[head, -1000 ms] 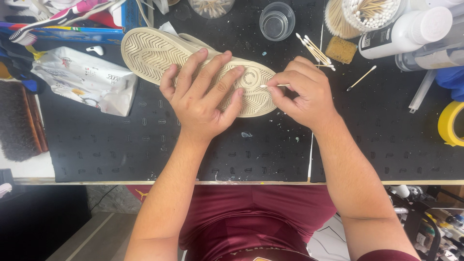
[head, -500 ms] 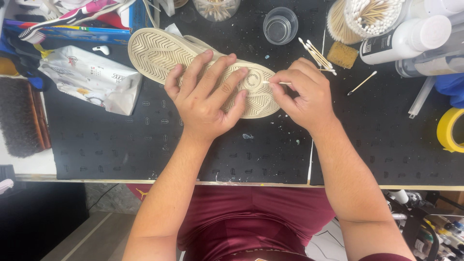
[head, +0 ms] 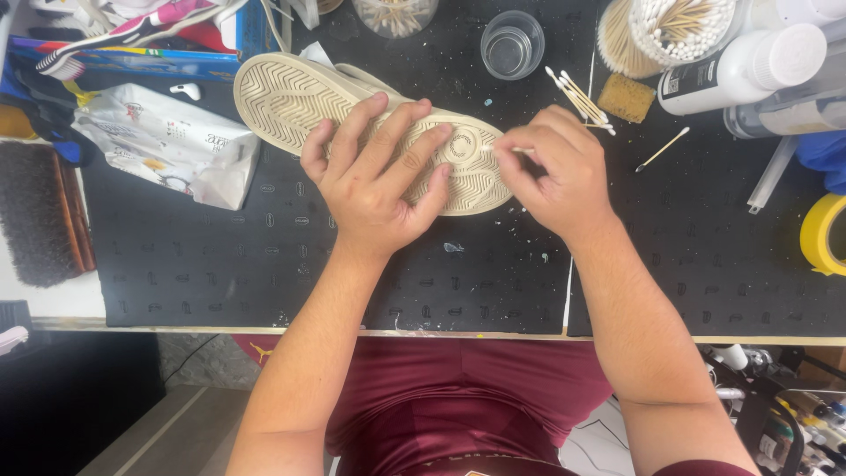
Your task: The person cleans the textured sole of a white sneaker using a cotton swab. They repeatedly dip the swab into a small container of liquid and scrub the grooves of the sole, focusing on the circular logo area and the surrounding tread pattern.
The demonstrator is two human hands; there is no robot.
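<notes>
A cream shoe (head: 291, 92) lies sole-up on a black mat (head: 220, 264). My left hand (head: 374, 181) presses flat on the middle of the sole, fingers spread. My right hand (head: 551, 172) pinches a thin cotton swab (head: 520, 151) at the shoe's right end. The swab tip rests against the round mark in the tread; most of the stick is hidden by my fingers.
Loose cotton swabs (head: 577, 97), a tub of swabs (head: 665, 26), a small clear cup (head: 509, 46), a brown sponge (head: 626, 97) and white bottles (head: 749, 66) sit at the back right. A crumpled white bag (head: 163, 141) and brush (head: 40, 216) lie left; yellow tape roll (head: 824, 234) right.
My right hand has shifted slightly, working the swab tip across the round mark on the sole. My left hand and the shoe stay put; the view drifted a little.
</notes>
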